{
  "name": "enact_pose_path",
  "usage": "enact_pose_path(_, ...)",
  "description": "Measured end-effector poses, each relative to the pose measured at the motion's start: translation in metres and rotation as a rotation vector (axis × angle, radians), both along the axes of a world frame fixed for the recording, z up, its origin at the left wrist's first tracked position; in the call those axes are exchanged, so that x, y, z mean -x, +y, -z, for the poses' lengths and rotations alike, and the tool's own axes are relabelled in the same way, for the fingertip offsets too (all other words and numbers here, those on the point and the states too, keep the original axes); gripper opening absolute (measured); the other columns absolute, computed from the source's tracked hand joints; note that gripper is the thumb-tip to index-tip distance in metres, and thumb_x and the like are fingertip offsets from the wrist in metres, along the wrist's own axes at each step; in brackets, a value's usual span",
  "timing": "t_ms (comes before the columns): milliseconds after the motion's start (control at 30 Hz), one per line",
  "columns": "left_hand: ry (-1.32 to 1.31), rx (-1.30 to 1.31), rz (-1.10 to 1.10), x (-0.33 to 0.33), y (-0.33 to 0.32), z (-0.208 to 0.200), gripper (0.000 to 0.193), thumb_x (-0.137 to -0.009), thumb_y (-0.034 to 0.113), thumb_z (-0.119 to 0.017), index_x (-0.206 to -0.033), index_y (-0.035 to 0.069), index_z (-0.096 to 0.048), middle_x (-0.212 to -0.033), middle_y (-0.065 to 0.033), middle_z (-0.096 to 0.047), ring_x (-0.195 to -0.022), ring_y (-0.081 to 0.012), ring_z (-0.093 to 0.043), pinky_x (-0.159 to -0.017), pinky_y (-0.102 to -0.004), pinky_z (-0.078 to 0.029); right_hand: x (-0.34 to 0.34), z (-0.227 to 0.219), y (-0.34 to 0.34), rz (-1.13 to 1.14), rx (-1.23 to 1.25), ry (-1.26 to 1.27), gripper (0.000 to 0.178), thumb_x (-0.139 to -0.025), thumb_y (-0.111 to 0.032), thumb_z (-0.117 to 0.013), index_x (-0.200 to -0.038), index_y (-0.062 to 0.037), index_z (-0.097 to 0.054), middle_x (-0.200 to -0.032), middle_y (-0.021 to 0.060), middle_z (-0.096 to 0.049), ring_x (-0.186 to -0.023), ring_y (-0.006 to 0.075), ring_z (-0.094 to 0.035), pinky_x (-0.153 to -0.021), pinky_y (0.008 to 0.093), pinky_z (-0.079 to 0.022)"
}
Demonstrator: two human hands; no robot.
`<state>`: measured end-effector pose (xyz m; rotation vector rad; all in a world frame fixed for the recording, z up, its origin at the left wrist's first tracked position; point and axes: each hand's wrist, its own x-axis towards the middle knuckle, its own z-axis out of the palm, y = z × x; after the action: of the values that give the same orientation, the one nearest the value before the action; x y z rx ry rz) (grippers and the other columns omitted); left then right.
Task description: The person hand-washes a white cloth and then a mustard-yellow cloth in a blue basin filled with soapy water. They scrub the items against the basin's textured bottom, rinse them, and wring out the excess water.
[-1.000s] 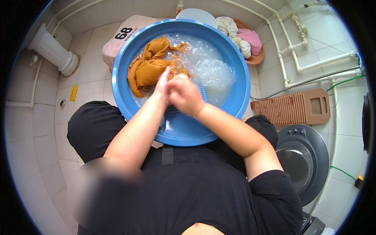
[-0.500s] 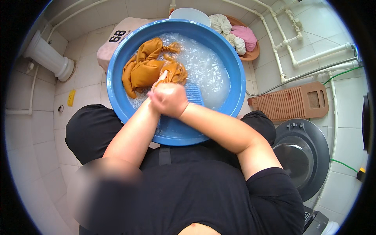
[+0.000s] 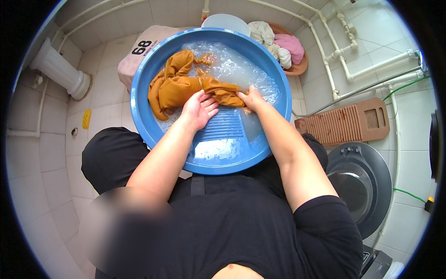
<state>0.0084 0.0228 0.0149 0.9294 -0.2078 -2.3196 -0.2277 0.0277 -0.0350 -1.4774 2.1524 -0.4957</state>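
Observation:
A wet mustard-coloured garment (image 3: 179, 90) lies bunched in soapy water inside a large blue tub (image 3: 141, 109). One part of it stretches to the right across the tub, and my right hand (image 3: 252, 99) grips that end with fingers closed. My left hand (image 3: 200, 111) is palm up with its fingers stretched out, touching the garment's lower edge near its middle. Below both hands, a ridged blue washboard surface (image 3: 224, 126) slopes at the tub's near side, wet and partly covered by water. Foam and suds float around the cloth.
Behind the tub are a whitish basin (image 3: 226, 21) and a terracotta-coloured basin (image 3: 299, 68) holding white and pink cloth. At right lie a brown washboard (image 3: 334, 123) and a dark grey basin (image 3: 383, 186). White pipes (image 3: 329, 76) line the wall. A pale pink cloth (image 3: 132, 65) sits at back left.
My hands were together over the cloth, the right across the left wrist. The right has moved right and now holds the garment's stretched end; the left has turned palm up with fingers spread.

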Motion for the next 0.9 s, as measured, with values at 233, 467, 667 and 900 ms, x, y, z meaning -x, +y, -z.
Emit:
enact_pose_path(233, 0.137, 0.048, -0.053, 0.001, 0.004, -0.002, 0.047, -0.094, 0.041, -0.032, -0.129, 0.009, -0.038, -0.129, -0.0138, -0.046, -0.12, -0.029, -0.044, -0.101, -0.0473, -0.032, -0.087, -0.031, 0.007, -0.162, 0.602, -0.403, 0.024, -0.072, -0.007, -0.059, -0.095, -0.0039, -0.058, -0.097, 0.0146, -0.057, -0.097, 0.0274, -0.054, -0.086, 0.0345, -0.043)
enact_pose_path(467, 0.167, 0.237, -0.095, -0.016, 0.005, 0.042, 0.047, -0.091, 0.04, -0.039, -0.125, 0.008, -0.044, -0.114, -0.0117, -0.054, -0.102, -0.0231, -0.054, -0.092, -0.0396, -0.043, -0.176, -0.114, 0.066, -0.787, 0.878, -0.166, 0.013, -0.068, -0.017, -0.064, -0.078, -0.0111, -0.06, -0.08, 0.0063, -0.057, -0.07, 0.0244, -0.06, -0.061, 0.0341, -0.049)
enact_pose_path(667, 0.038, -0.014, -0.16, 0.014, 0.015, -0.009, 0.041, -0.093, 0.043, -0.034, -0.108, 0.009, -0.053, -0.102, -0.0076, -0.059, -0.096, -0.0211, -0.057, -0.082, -0.0359, -0.048, -0.119, -0.055, 0.015, -0.164, 0.699, 0.101, 0.025, -0.081, -0.027, -0.055, -0.063, -0.0107, -0.06, -0.067, 0.0093, -0.061, -0.059, 0.027, -0.059, -0.053, 0.0364, -0.048)
enact_pose_path(900, 0.074, 0.264, -0.211, 0.003, 0.015, 0.022, 0.037, -0.093, 0.035, -0.033, -0.104, 0.005, -0.053, -0.093, -0.0091, -0.058, -0.088, -0.0209, -0.058, -0.083, -0.0358, -0.046, -0.163, -0.088, 0.054, -0.532, 0.864, -0.272, 0.015, -0.076, -0.021, -0.056, -0.067, -0.0128, -0.065, -0.07, 0.009, -0.062, -0.063, 0.0252, -0.061, -0.058, 0.0352, -0.048)
